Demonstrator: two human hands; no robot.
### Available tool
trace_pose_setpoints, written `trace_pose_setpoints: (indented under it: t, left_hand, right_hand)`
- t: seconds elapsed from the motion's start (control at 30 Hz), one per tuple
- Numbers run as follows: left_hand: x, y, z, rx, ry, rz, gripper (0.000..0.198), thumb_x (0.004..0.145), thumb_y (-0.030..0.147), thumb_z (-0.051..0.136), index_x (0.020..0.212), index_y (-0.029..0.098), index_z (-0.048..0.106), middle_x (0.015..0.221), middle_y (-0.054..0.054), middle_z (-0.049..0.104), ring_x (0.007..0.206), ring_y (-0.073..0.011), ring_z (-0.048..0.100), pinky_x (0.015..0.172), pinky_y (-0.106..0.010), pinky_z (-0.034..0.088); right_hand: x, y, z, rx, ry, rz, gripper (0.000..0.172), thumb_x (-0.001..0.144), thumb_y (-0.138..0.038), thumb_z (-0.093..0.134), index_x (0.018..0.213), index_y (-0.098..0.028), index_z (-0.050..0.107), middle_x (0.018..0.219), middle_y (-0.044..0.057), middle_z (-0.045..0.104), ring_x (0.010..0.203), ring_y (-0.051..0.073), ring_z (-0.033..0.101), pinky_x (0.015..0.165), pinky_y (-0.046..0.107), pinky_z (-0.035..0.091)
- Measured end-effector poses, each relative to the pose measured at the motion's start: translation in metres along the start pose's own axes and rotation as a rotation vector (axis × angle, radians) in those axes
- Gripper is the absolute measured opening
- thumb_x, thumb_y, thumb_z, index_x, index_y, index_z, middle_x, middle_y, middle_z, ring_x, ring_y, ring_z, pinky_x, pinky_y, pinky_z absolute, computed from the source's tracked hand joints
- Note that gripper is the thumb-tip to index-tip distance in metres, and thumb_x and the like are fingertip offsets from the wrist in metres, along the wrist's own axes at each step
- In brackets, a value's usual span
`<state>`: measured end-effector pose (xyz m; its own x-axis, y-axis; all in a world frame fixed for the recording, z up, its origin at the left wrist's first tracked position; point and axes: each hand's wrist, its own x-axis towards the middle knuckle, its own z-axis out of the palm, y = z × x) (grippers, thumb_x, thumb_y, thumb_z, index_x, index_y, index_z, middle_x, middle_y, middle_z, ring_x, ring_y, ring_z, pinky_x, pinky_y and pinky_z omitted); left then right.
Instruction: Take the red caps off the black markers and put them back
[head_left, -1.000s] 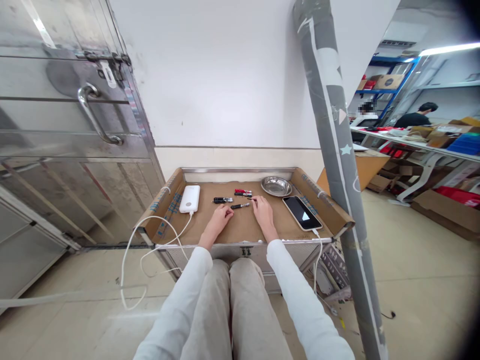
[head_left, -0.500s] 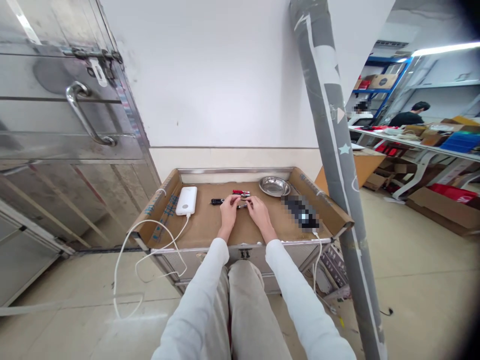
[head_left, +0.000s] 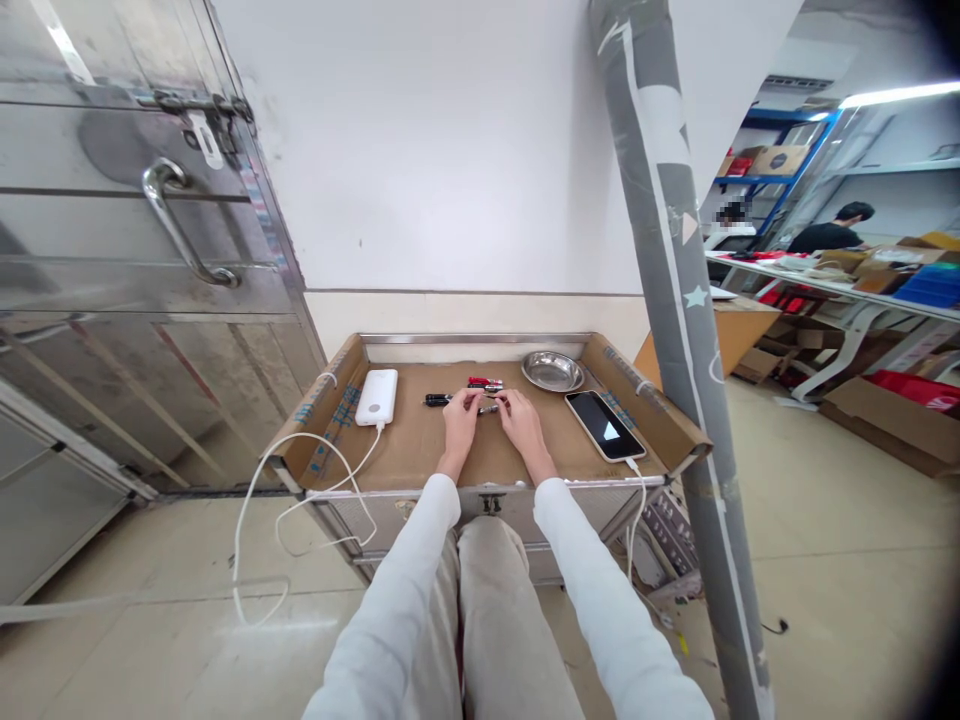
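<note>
Over the middle of the cardboard-lined table [head_left: 420,455], my left hand [head_left: 461,415] and my right hand [head_left: 517,413] face each other with fingertips pinched. Between them runs a small thin dark piece [head_left: 489,393], too small to name, held from both sides. A black pen-like stick [head_left: 436,400] lies just left of my left hand. Behind the fingers are red pen-like parts [head_left: 485,382]. Below the fingertips a short dark and silvery part [head_left: 488,409] lies on the cardboard, partly covered by my hands.
A white power bank [head_left: 376,397] with a looping white cable lies left. At right are a steel dish [head_left: 552,371] and a phone [head_left: 604,425] on a cable. A grey wrapped pole [head_left: 694,290] leans by the table's right side. Two people sit in the background.
The whole view has shifted slightly. Both hands keep the same pinched pose around the thin piece, with barely any movement.
</note>
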<state>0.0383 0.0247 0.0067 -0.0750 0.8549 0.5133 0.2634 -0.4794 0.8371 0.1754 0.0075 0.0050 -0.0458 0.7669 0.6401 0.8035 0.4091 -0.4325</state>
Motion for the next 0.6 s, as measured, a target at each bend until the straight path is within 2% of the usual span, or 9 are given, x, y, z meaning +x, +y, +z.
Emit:
trace_pose_setpoints:
  t: [0.23, 0.37, 0.47, 0.6]
  left_hand:
    - [-0.001, 0.002, 0.001, 0.097, -0.133, 0.081, 0.015, 0.088, 0.017, 0.054, 0.095, 0.02, 0.068, 0.096, -0.004, 0.072, 0.086, -0.0158, 0.067, 0.084, -0.03, 0.051]
    - [-0.003, 0.005, 0.0, 0.161, -0.168, 0.082, 0.022, 0.089, 0.014, 0.051, 0.108, 0.02, 0.061, 0.102, -0.004, 0.071, 0.09, -0.0152, 0.066, 0.086, -0.03, 0.051]
    - [-0.006, 0.009, 0.001, 0.348, -0.213, 0.098, 0.03, 0.088, 0.01, 0.051, 0.117, 0.017, 0.055, 0.108, -0.008, 0.068, 0.1, -0.0187, 0.064, 0.091, -0.034, 0.048]
    - [-0.01, 0.011, 0.003, 0.688, -0.325, 0.214, 0.017, 0.088, 0.021, 0.056, 0.102, 0.015, 0.062, 0.104, -0.012, 0.066, 0.103, -0.0264, 0.06, 0.092, -0.042, 0.045]
  right_hand:
    - [0.0, 0.002, -0.002, 0.134, -0.008, -0.035, 0.028, 0.095, -0.024, 0.035, 0.104, -0.019, 0.061, 0.101, 0.01, 0.065, 0.096, 0.021, 0.059, 0.088, 0.034, 0.046]
    - [0.0, 0.006, 0.001, 0.171, -0.043, -0.052, 0.028, 0.094, -0.023, 0.038, 0.104, -0.02, 0.064, 0.1, 0.008, 0.064, 0.094, 0.02, 0.059, 0.087, 0.034, 0.047]
    - [-0.001, 0.007, 0.002, 0.137, -0.007, -0.001, 0.029, 0.094, -0.023, 0.038, 0.102, -0.019, 0.065, 0.097, 0.009, 0.064, 0.09, 0.02, 0.059, 0.085, 0.033, 0.047]
    - [-0.003, 0.007, -0.001, 0.022, 0.102, 0.138, 0.031, 0.095, -0.023, 0.036, 0.103, -0.016, 0.065, 0.099, 0.011, 0.063, 0.089, 0.02, 0.059, 0.084, 0.033, 0.046]
